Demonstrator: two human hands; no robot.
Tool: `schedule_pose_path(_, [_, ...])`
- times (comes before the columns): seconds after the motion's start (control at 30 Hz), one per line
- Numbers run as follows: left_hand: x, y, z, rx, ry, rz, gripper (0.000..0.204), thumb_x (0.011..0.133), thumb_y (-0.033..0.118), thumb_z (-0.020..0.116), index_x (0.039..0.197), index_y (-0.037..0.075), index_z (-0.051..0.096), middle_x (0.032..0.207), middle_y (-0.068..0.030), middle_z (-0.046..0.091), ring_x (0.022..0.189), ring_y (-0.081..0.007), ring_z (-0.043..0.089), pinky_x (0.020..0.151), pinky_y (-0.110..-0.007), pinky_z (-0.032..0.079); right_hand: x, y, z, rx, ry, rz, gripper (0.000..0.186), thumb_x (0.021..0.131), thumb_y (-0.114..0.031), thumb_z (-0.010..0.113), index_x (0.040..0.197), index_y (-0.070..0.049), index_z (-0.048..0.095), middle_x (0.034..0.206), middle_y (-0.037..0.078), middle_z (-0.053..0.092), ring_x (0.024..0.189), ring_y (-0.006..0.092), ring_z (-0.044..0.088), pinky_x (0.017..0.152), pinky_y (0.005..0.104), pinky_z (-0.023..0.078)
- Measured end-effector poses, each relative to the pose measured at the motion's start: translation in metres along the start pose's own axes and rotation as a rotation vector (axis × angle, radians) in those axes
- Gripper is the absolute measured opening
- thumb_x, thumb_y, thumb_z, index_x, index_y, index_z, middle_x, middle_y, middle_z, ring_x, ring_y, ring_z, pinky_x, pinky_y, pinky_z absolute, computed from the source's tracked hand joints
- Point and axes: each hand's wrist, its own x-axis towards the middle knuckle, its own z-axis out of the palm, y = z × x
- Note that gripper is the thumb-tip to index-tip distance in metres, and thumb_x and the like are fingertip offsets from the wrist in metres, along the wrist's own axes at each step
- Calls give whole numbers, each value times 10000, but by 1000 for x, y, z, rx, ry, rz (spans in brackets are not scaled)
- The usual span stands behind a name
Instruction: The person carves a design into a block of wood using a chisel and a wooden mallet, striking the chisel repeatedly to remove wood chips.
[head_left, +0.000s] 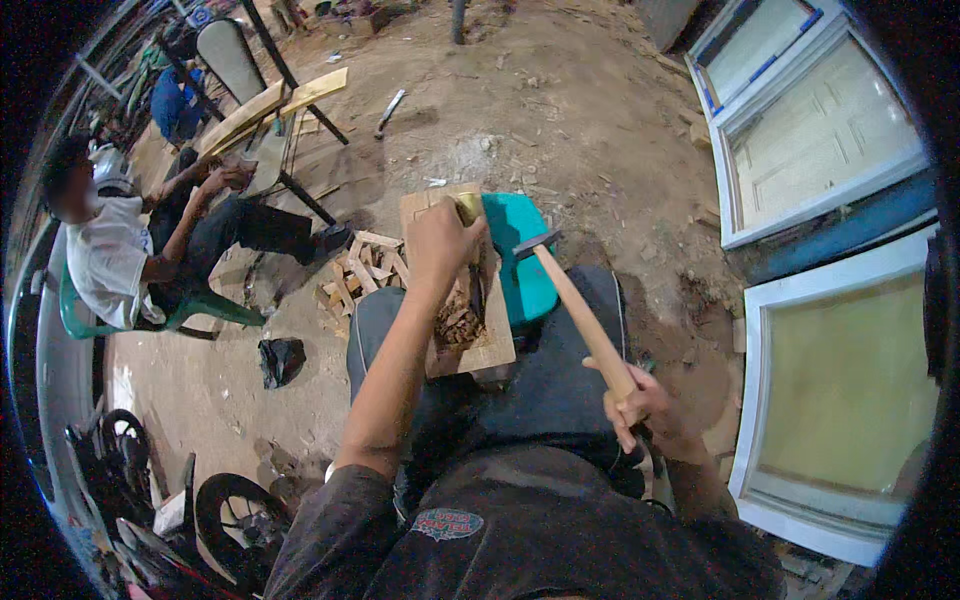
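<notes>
My left hand (440, 238) is closed around the yellowish handle of a chisel (467, 206). It stands over a thick wooden board (492, 352) with a hollow cut into it, lying across my lap and a teal plastic stool (532, 298). Brown wood chips (458, 325) are heaped in the near part of the hollow. The chisel's tip is hard to make out beneath my hand. In my right hand (640, 402) is a hammer (578, 305), gripped low on its pale wooden handle. Its dark head hangs above the stool, to the right of the chisel and apart from it.
Wood offcuts (362, 270) lie beyond my left knee, near a black plastic bag (282, 361). At the left a person (120, 250) sits on a green chair, beside a chair bearing planks (245, 115). White-framed panels (745, 400) stand at the right; motorbikes (235, 520) at lower left.
</notes>
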Motion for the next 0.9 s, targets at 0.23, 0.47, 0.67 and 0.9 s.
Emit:
schedule_pose_path(0.23, [17,-2,-64,-486,47,-65,478,803,301,801,1006,-31,524,784,-201,674,676,-288,676,624,-387,519,0,-4,2,231,18,101,584,739,-147,585,1274,32,435,736,111,561,391,121,471,328,228,372])
schedule_pose_path(0.47, [8,-3,-77,-481,325,47,502,785,299,836,981,-20,502,704,-169,634,629,-247,649,560,-346,482,1,-3,6,99,74,76,558,1005,-406,425,1338,41,426,590,81,531,338,104,410,306,225,337])
schedule_pose_path(0.67, [4,-7,-51,-570,333,112,408,843,259,763,962,-24,495,713,-198,616,627,-349,643,569,-396,483,9,11,7,48,189,120,532,1020,-379,406,1360,30,423,673,96,564,393,132,478,330,239,384])
schedule_pose_path(0.9, [2,-11,-36,-1048,187,-56,195,868,163,691,928,36,556,745,-42,622,598,-114,592,529,-292,472,14,17,-8,328,-111,151,501,1039,-396,376,1364,-17,418,757,127,618,395,151,533,290,274,427])
